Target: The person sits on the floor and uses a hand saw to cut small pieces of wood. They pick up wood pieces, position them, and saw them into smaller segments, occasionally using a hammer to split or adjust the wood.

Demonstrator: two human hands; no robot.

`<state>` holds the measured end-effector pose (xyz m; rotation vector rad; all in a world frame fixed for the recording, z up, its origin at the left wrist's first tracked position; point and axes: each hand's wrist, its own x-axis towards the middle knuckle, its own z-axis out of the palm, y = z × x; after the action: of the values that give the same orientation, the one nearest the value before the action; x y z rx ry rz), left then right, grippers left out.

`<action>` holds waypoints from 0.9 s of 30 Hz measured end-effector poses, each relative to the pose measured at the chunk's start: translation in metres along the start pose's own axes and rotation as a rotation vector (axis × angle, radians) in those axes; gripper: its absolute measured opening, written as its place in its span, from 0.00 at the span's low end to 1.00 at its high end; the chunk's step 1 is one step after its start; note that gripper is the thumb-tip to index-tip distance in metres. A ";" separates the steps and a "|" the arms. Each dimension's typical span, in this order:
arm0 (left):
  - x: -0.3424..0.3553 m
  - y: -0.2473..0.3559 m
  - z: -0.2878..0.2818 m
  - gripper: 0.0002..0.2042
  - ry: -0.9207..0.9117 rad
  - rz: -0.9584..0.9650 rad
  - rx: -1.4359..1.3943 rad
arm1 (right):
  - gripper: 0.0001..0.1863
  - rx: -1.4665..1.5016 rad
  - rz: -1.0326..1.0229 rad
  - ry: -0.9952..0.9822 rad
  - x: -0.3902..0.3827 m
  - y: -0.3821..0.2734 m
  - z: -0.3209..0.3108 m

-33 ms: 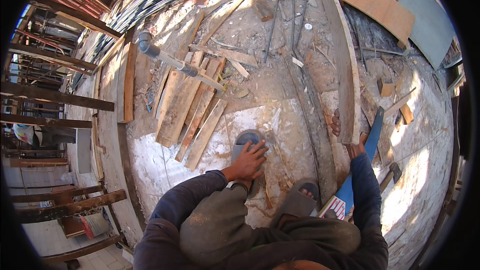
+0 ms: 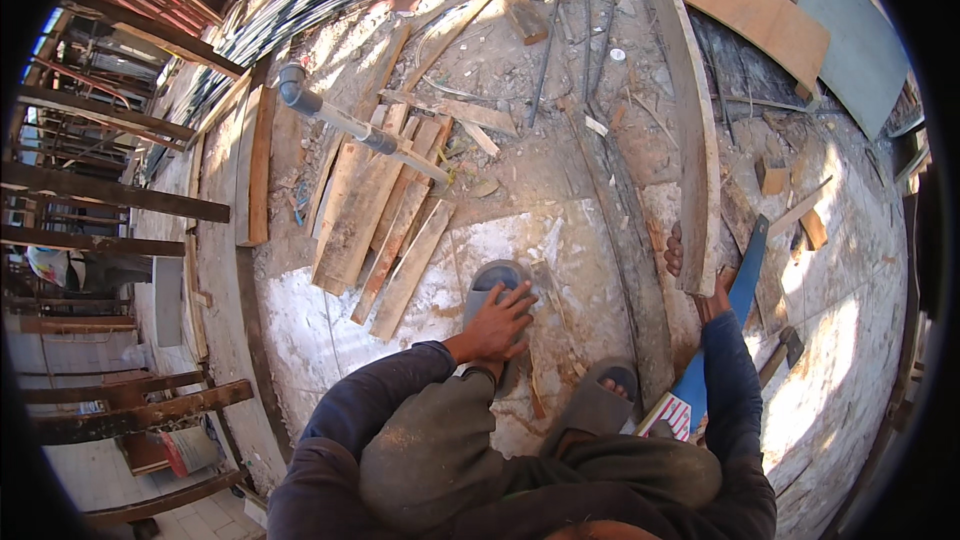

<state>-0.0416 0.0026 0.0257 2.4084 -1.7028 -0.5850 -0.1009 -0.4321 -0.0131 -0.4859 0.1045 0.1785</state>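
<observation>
My right hand (image 2: 716, 302) grips the near end of a long wooden board (image 2: 690, 140). Its fingers curl round the board's left side, and the palm is partly hidden behind the wood. The board stretches away from me to the top edge. Just right of that hand lies a handsaw (image 2: 742, 285) with a blue blade and a red-and-white striped part near its handle. My left hand (image 2: 495, 322) rests over my grey sandal (image 2: 492, 275) and foot, fingers loosely spread and holding nothing. My other sandal (image 2: 597, 402) is on the tiled floor beside the saw.
Several wood offcuts (image 2: 362, 210) lie ahead on the left, with a grey pipe (image 2: 340, 120) standing over them. A hammer-like tool (image 2: 785, 352) and small wood blocks (image 2: 772, 176) are at right. Long dark bars (image 2: 330, 0) and sheets (image 2: 860, 45) lie farther off.
The board's near end has shifted very slightly toward me, and my right hand's fingers with it. My left hand stays where it was.
</observation>
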 end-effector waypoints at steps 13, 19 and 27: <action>0.036 0.018 -0.077 0.36 0.277 -0.234 -0.860 | 0.30 -1.249 -0.434 0.727 -0.018 -0.053 0.092; 0.034 0.012 -0.167 0.56 0.834 0.042 -1.837 | 0.26 -1.517 -0.402 0.385 -0.001 -0.044 0.118; -0.064 0.018 -0.125 0.38 1.003 -0.227 -2.006 | 0.27 -1.799 -0.244 0.044 0.035 -0.034 0.148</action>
<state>-0.0271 0.0414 0.1612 0.8720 0.0268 -0.4636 -0.0510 -0.3865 0.1280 -2.2831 -0.1104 -0.0306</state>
